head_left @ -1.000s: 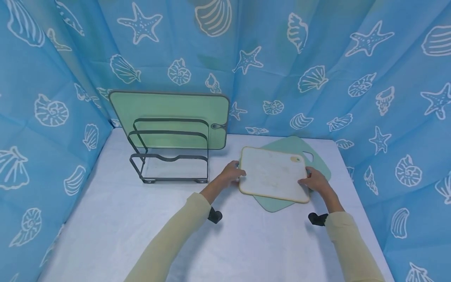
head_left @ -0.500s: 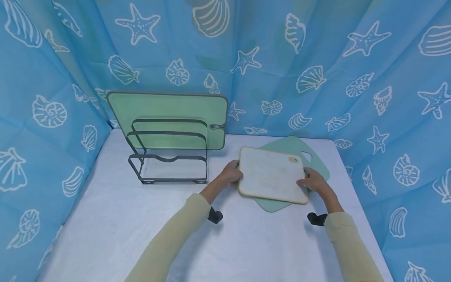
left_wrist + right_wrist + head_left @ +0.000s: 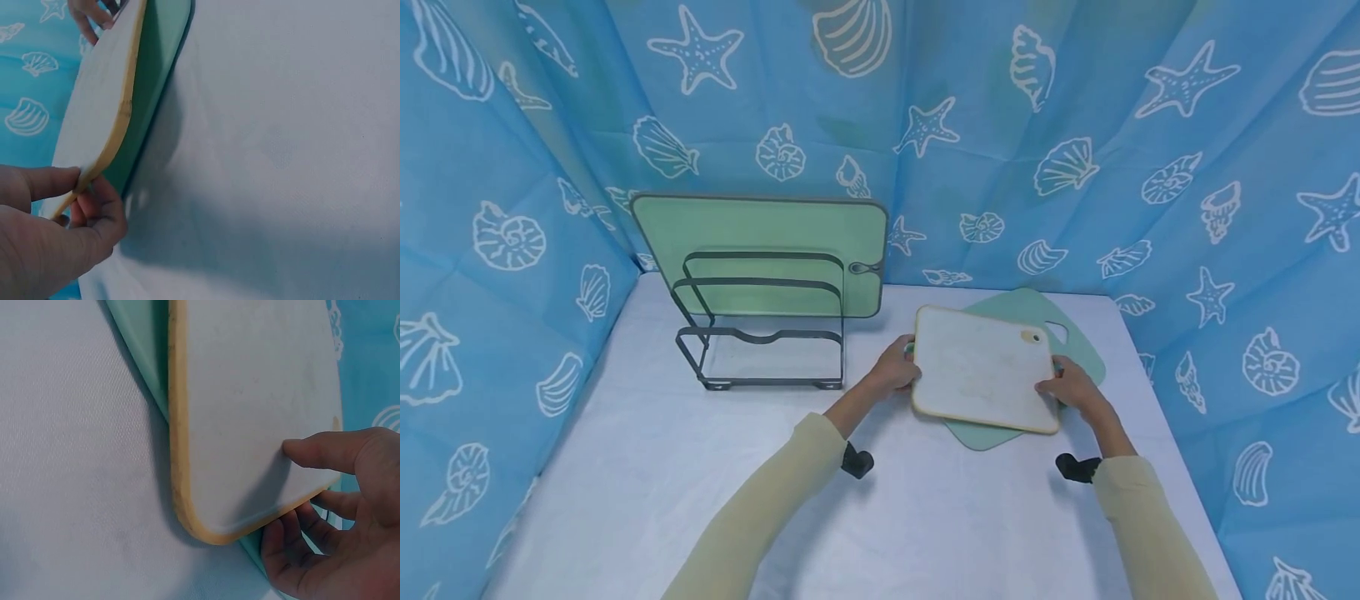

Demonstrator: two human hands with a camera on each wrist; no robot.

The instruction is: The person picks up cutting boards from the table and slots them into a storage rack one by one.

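Note:
A white cutting board [image 3: 981, 367] with a yellow rim is held between both hands, over a pale green cutting board [image 3: 1078, 343] that lies on the table. My left hand [image 3: 895, 367] pinches its left edge, thumb on top and fingers curled below, as the left wrist view shows. On the opposite edge, my right hand [image 3: 1071, 385] grips with the thumb [image 3: 306, 453] on the white face and the fingers under the rim. The white board's left side is raised off the green one, which it partly covers.
To the left stands a dark wire rack [image 3: 760, 337]. A larger green cutting board [image 3: 760, 225] with a grey rim leans upright in its back slot. Blue curtains [image 3: 970, 167] with shell prints enclose the white table [image 3: 925, 517] at the back and sides.
The white board's left side has risen slightly with my left hand, tilting the board. My right hand keeps its grip in nearly the same spot.

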